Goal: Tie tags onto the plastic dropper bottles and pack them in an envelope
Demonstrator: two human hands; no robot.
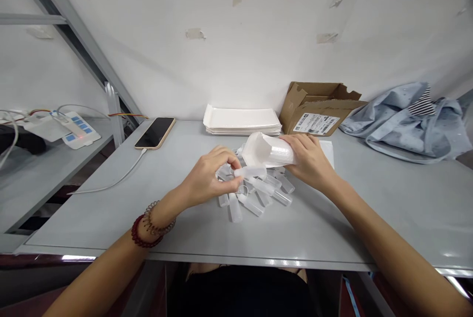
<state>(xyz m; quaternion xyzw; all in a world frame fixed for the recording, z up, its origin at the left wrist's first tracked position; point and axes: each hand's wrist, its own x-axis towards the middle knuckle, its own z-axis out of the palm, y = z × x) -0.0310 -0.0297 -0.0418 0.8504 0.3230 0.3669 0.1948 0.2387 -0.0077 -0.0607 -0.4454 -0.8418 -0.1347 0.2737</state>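
Observation:
My left hand [218, 174] pinches the white-capped end of a small clear plastic bottle [254, 172] between thumb and fingertips. The bottle lies level just above a heap of similar bottles [264, 193] on the grey table. Wrapped around a white padded mailer [275, 152], my right hand [308, 157] holds its mouth open toward the left hand. The mailer's opening faces left, and its inner bubble lining shows. Part of the heap is hidden behind the mailer and my left fingers.
A stack of white mailers [242, 121] lies by the wall, beside an open cardboard box [318, 110] with a label. Folded blue cloth [406, 124] rests at the right. On the left lie a phone [155, 133] on a charging cable and a power strip [79, 129].

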